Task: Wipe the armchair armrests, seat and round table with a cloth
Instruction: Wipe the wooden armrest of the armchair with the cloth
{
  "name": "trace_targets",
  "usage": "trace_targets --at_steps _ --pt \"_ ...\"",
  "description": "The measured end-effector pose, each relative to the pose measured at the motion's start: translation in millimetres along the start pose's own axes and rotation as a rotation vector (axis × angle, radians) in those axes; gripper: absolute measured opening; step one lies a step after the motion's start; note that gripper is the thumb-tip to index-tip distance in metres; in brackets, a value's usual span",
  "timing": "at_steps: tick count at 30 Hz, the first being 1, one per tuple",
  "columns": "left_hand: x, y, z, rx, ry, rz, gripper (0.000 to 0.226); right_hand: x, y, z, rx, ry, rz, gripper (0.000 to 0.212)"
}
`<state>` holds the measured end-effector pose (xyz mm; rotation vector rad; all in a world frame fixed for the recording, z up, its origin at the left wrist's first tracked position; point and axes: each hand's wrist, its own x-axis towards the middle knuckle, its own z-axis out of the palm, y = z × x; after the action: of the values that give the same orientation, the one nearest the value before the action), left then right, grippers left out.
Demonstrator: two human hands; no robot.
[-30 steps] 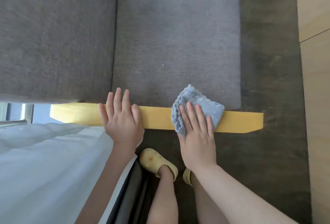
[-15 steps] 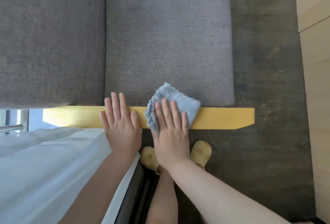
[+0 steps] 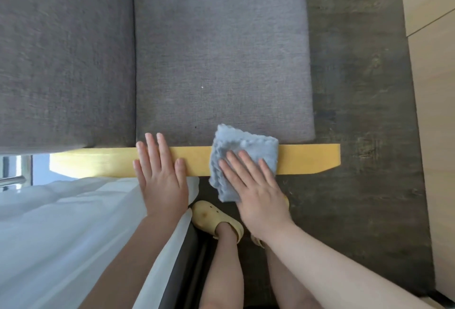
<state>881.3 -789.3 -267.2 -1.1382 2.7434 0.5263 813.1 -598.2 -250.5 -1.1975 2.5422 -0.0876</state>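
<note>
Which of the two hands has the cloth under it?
The right hand: its flat fingers press the blue cloth onto the yellow armrest. The left hand rests bare on the wood.

The right hand presses a blue cloth flat on the yellow armrest. The left hand rests flat beside it.

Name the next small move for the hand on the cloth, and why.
Probably slide the right hand and blue cloth along the yellow armrest toward its bare outer end; the left hand lies flat on the other part, bracing.
</note>
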Motion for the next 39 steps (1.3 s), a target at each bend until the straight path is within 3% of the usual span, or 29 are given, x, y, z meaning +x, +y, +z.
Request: trace_targets --at_steps 2,4,7,10,13,16,19,22,25,30,33,36,37,39 --pt "-0.8 -1.3 -1.1 -0.004 -0.008 0.011 0.061 -30.0 33.8 -1.6 -0.035 -0.007 0.023 0.07" --pt "-1.2 0.1 -1.2 0.003 -0.003 0.007 0.061 -35.2 52.6 -6.3 -0.051 0.009 0.163 0.066" --pt "-2.9 7.1 1.4 -0.01 0.011 -0.028 0.061 0.6 32.1 -13.2 0.024 0.089 0.415 0.061" --pt "-9.1 20.8 4.4 -0.033 -0.013 0.0 0.061 10.8 2.8 -6.4 0.059 0.073 0.261 0.062" --pt "-20.0 37.7 6.8 -0.042 -0.058 0.047 0.062 -25.7 29.7 -0.9 0.007 0.046 0.116 0.067" --pt "-36.8 60.8 13.1 -0.033 -0.113 0.093 0.063 -51.5 73.0 -5.6 0.031 0.084 0.317 0.07" --pt "-51.5 83.6 23.9 -0.035 -0.117 0.098 0.064 -30.2 69.7 -15.4 0.076 0.116 0.487 0.064" --pt "-53.8 94.7 31.2 -0.037 -0.102 0.041 0.065 -21.5 48.9 -9.8 0.081 0.077 0.25 0.064" --pt "-53.6 90.7 30.0 -0.003 -0.096 0.073 0.063 -47.4 74.7 -3.7 -0.009 0.047 0.075 0.067" --pt "-53.3 83.5 27.5 0.046 -0.087 0.115 0.061 -33.2 87.9 -13.1 0.046 0.107 0.336 0.062" --pt "-51.4 79.6 25.4 0.061 -0.084 0.157 0.062 -19.0 62.3 -8.6 0.062 0.087 0.205 0.063" --pt "-41.7 63.1 17.0 0.122 -0.109 0.292 0.06 -41.1 89.1 -3.9 -0.037 0.042 -0.007 0.067" --pt "-36.7 54.7 13.3 0.154 -0.118 0.345 0.059 -49.3 101.3 -4.0 -0.059 0.036 -0.001 0.067" --pt "-26.9 38.4 4.9 0.213 -0.136 0.447 0.057 -52.8 111.0 -8.7 -0.031 0.06 0.184 0.062"
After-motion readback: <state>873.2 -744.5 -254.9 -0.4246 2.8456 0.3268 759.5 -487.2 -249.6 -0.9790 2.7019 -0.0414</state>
